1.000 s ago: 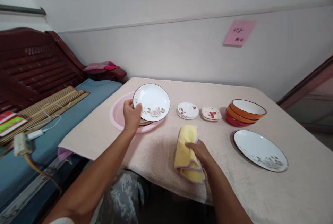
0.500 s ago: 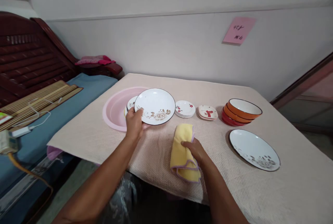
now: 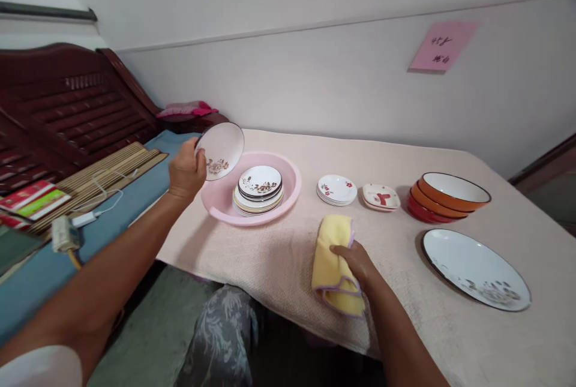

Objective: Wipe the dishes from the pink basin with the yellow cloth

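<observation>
My left hand [image 3: 186, 170] grips the rim of a white plate with a brown flower print [image 3: 220, 149], holding it tilted up above the left edge of a pink basin [image 3: 292, 180]. Inside the basin lies a stack of similar plates [image 3: 258, 190]. My right hand [image 3: 355, 261] is closed on a folded yellow cloth [image 3: 330, 255] that rests on the beige tablecloth near the table's front edge.
Behind the cloth stand a stack of small flowered saucers [image 3: 336, 189], a small square dish [image 3: 380, 197] and stacked orange and red bowls [image 3: 445, 198]. A large white plate [image 3: 474, 268] lies at the right. A dark wooden bench with a bamboo mat [image 3: 90, 177] stands at the left.
My left hand has carried the flowered plate from over the table, leftward and up, tilting it on edge beside the basin. The right hand has stayed on the cloth.
</observation>
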Motion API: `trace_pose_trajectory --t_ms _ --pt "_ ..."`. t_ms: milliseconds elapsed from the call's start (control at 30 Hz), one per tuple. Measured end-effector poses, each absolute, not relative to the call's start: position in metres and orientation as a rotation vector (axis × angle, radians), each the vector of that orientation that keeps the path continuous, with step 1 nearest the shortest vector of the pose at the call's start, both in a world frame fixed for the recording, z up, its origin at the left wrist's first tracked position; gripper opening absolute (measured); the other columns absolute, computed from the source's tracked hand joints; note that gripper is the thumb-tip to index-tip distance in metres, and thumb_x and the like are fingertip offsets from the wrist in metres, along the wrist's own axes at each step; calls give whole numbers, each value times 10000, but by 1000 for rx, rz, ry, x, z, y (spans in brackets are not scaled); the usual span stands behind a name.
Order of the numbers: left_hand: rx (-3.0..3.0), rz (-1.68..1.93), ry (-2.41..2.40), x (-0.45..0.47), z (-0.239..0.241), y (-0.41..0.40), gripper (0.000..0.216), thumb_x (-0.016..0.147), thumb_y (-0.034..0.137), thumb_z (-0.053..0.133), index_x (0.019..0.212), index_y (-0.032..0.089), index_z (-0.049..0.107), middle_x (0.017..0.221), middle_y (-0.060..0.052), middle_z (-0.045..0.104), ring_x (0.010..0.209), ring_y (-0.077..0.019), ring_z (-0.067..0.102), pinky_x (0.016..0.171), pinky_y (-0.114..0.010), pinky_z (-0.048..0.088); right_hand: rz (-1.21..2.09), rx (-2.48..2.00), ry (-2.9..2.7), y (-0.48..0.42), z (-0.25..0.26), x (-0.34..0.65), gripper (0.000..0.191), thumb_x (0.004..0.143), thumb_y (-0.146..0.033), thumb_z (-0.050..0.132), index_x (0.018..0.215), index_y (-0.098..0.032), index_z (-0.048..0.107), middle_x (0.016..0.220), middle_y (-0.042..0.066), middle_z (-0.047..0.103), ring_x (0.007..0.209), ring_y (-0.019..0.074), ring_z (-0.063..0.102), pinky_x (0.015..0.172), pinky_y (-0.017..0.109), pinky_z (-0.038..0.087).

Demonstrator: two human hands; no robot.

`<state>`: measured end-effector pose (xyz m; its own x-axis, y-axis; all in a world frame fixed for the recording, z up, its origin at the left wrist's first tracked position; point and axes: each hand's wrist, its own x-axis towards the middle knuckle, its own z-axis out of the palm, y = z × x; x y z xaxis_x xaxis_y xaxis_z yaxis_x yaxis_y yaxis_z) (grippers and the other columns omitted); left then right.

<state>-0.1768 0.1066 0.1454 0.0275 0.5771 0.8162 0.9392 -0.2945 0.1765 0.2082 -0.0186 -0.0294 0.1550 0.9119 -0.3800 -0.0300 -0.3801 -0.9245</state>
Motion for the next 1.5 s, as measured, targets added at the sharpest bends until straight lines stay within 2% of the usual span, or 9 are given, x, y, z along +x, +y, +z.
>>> trace_pose_trajectory --t_ms 233,533,667,800,967,1100,1167,1300,1500 --pt "-1970 -937 -1484 -156 134 116 415 919 332 313 1216 130 522 1038 -144 632 934 -241 603 808 -317 413 1418 -1551 -876 -19 -27 208 292 614 -246 642 887 -154 592 691 52 688 588 213 639 561 309 514" --pt "-2027 -983 -1481 -140 131 121 407 906 320 343 1212 130 532 1042 -154 626 950 -249 591 831 -324 403 1413 -1531 -935 -19 -27 210 275 617 -268 629 865 -153 597 677 53 683 599 212 634 561 307 501" --pt "-2045 -1220 -1465 -121 134 117 384 870 306 414 1180 124 548 1039 -147 624 961 -242 586 865 -328 400 1405 -1536 -895 -20 -24 208 246 610 -246 637 836 -157 599 705 57 693 606 208 639 569 307 505" --pt "-1943 -1819 -1591 -79 129 101 286 820 274 482 1043 136 597 932 -72 645 853 -184 582 798 -278 440 1552 -1392 -772 -23 -15 216 265 604 -223 655 858 -164 604 708 55 705 611 223 653 578 325 518" --pt "-1831 -2443 -1788 -10 98 69 232 780 301 536 948 157 604 851 -24 632 762 -147 569 701 -245 462 1658 -1080 -503 -26 0 240 376 595 -210 667 963 -149 617 798 79 727 710 269 688 641 380 551" --pt "-1756 -2773 -1883 37 63 47 269 767 297 547 991 160 606 937 -47 642 846 -163 589 775 -275 469 1581 -952 -366 -27 3 258 426 615 -166 651 1038 -157 608 860 78 732 806 272 692 756 417 553" --pt "-1745 -2841 -1969 51 45 40 296 758 292 548 1014 155 608 970 -62 643 885 -176 591 800 -288 467 1523 -936 -316 -27 3 264 409 644 -179 645 1050 -163 603 904 76 729 828 264 690 792 421 550" --pt "-1855 -2729 -2203 59 18 30 266 745 291 561 963 149 617 904 -52 647 816 -179 584 739 -288 470 1359 -1012 -273 -25 1 276 374 714 -295 628 1063 -165 596 966 87 717 851 259 686 799 403 555" --pt "-2192 -2597 -2158 60 11 17 225 771 281 553 954 173 627 906 -40 644 821 -188 575 728 -274 448 921 -1142 -317 -21 0 290 464 674 -289 657 1111 -152 582 1055 81 684 875 239 671 783 366 558"
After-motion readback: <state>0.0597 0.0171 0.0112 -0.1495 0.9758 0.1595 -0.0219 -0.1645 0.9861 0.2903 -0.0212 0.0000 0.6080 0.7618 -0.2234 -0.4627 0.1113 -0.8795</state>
